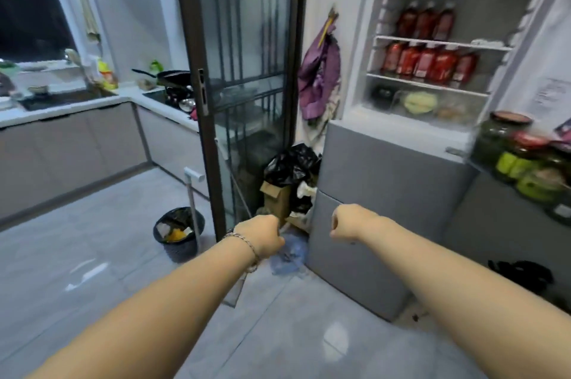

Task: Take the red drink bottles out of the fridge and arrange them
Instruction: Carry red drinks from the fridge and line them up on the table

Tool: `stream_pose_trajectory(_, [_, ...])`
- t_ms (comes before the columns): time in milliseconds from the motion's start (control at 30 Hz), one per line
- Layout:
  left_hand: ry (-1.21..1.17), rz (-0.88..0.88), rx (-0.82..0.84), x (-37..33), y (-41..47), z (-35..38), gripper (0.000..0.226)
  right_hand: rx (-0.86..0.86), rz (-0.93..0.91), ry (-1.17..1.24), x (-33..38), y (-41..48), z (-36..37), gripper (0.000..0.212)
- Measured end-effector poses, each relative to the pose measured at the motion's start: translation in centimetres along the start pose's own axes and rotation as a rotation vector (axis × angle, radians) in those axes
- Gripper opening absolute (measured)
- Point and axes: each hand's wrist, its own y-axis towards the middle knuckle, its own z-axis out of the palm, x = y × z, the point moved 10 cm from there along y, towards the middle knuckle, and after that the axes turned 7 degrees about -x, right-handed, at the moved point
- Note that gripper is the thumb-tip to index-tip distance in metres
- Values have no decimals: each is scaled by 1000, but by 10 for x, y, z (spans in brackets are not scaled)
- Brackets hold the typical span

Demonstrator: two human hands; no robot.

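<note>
Fridge (398,162): door open.
Second shelf (380,38): three red bottles (425,22).
Third shelf (374,76): five red bottles (428,63).
Left hand (262,235): grip curled tight, holding nothing.
Right hand (349,222): likewise.

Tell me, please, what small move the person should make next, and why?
Probably raise the right hand toward the lower row of red plastic drink bottles. The grey fridge already stands open. The right hand and the left hand are both curled, hold nothing and sit low in front of the fridge's lower drawers. Every red bottle in view stands on a shelf, untouched.
</note>
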Motion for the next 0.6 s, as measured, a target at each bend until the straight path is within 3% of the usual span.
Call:
stream_pose_trajectory(67, [19, 72, -17, -30, 54, -5, 23, -25, 74, 19, -40, 33, -20, 15])
stream_pose_trajectory(200, [36, 191, -59, -75, 145, -31, 26, -108, 199, 39, -99, 93, -61, 28])
stream_pose_trajectory(433, [120, 404, -101, -147, 309, -88, 25, -197, 357, 90, -186, 196, -146, 32])
stream_pose_trajectory(600, [126, 543, -179, -221, 411, -135, 25, -274, 456, 53, -256, 257, -213, 11])
